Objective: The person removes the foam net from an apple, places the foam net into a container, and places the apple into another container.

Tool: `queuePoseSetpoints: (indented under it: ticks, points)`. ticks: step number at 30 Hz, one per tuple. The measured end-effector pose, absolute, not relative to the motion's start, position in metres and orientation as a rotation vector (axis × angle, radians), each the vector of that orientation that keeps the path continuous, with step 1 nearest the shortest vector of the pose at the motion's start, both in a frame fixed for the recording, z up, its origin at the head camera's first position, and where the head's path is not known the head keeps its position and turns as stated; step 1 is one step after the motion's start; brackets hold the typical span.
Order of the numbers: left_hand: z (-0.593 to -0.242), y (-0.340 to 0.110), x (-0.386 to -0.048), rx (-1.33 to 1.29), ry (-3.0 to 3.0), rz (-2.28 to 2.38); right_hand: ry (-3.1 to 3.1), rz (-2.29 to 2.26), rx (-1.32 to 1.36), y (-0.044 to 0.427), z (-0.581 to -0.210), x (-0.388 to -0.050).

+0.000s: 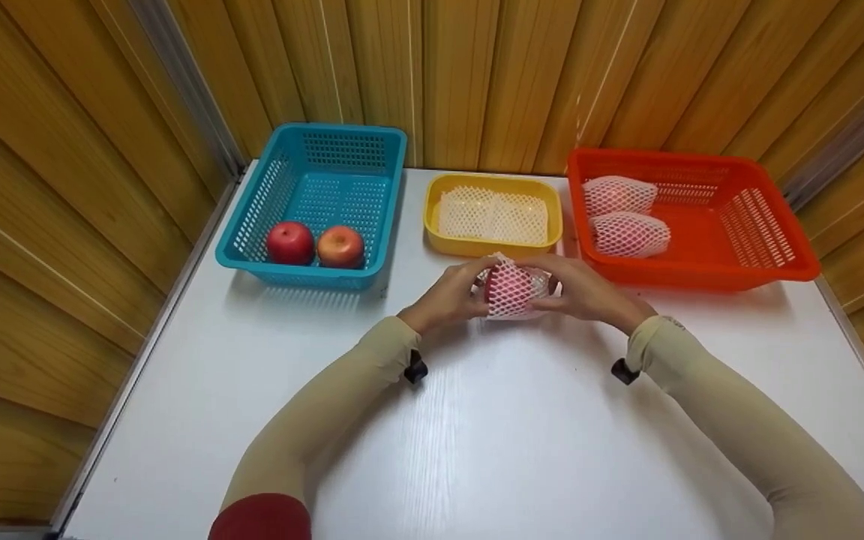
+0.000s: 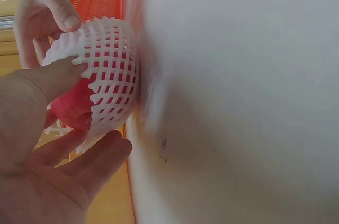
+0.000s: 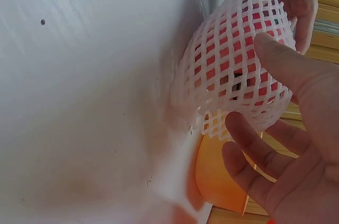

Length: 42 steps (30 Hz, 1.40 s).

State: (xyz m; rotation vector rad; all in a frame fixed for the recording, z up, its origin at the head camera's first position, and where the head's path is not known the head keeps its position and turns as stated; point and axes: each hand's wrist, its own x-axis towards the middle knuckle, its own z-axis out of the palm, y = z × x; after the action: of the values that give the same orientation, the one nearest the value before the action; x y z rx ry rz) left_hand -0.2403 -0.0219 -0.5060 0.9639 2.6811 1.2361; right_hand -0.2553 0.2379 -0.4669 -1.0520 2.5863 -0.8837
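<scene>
In the head view, a red apple (image 1: 491, 286) sits partly inside a white foam net sleeve (image 1: 511, 291), held between both hands low over the table. My left hand (image 1: 448, 298) grips the apple from its bare side; in the left wrist view the thumb presses the ragged edge of the net (image 2: 114, 70) and the fingers curl under the bare red skin (image 2: 73, 106). My right hand (image 1: 591, 294) holds the sleeve's other side. Seen from the right wrist, the thumb lies on the mesh (image 3: 228, 54) with fingers curled below it.
Behind the hands stands a yellow basket (image 1: 492, 246) with foam nets (image 1: 493, 214). A blue basket (image 1: 304, 276) at left holds two apples (image 1: 291, 242). The orange-red basket (image 1: 702, 274) at right holds two net-wrapped fruits (image 1: 631, 235). Wooden panels (image 1: 477, 82) close off the back.
</scene>
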Motion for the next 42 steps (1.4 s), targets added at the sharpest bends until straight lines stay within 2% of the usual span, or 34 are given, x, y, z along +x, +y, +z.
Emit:
queuePoseSetpoints:
  ticks: [13,42]
  points:
    - [-0.508,-0.009,-0.249,1.027,2.705,1.14,2.634,-0.863,-1.061,0.24,-0.468,-0.255]
    - [-0.505,-0.027,-0.238,0.779,2.724,1.123,2.806,-0.855,-1.202,0.236,-0.465,-0.258]
